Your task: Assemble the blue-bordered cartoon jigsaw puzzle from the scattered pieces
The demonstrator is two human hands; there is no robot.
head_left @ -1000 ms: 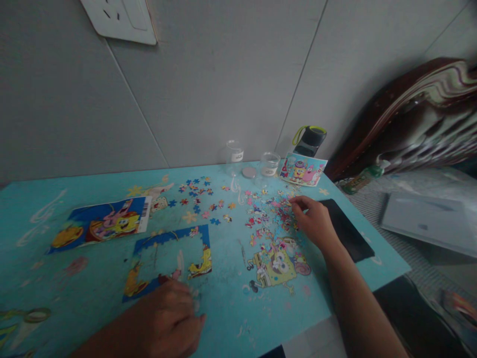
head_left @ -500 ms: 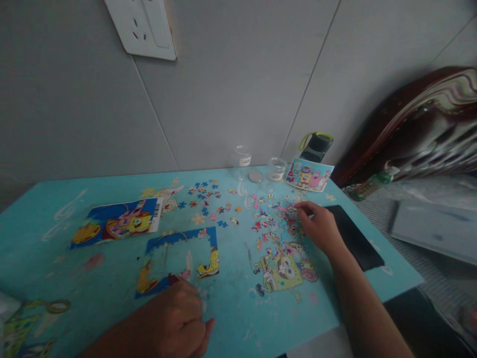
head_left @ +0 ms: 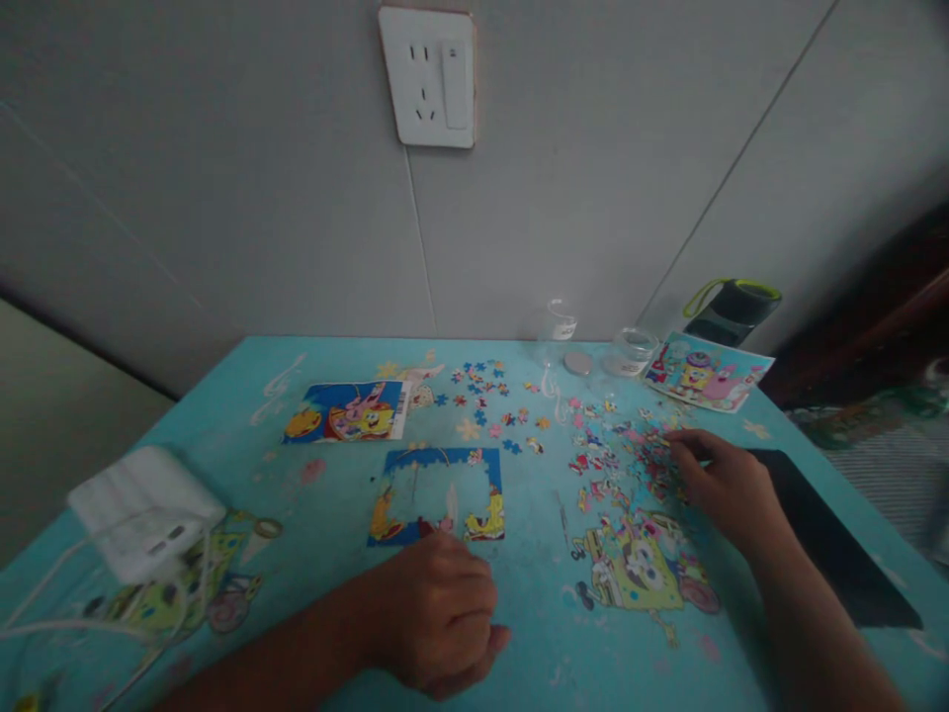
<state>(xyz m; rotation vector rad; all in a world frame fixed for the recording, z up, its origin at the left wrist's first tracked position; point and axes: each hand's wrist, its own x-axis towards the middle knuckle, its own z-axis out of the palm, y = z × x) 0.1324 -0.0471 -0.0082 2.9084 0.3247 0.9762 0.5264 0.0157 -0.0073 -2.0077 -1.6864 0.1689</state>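
My left hand (head_left: 449, 618) rests on the table in a loose fist, its fingers curled under and the palm hidden. Its knuckles overlap the lower edge of a partly joined jigsaw border (head_left: 493, 485), blue with yellow cartoon parts and an open middle. On the right, my right hand (head_left: 731, 489) reaches into a spread of loose puzzle pieces (head_left: 597, 460). Its thumb and forefinger come together at the pieces; anything between them is too small to make out. More loose pieces (head_left: 481, 391), mostly blue, lie scattered behind the border.
A cartoon picture card (head_left: 348, 412) lies behind the border; another picture card (head_left: 708, 374) leans near a dark cup (head_left: 733, 309). Clear containers (head_left: 630, 354) and a round lid (head_left: 578, 363) stand along the wall. A black sheet (head_left: 830, 544) lies rightward, a white corded box (head_left: 148, 509) left.
The view has swung left, so everything appears further right and the white box has come into sight. My left hand stays by the border and my right hand at the loose pieces.
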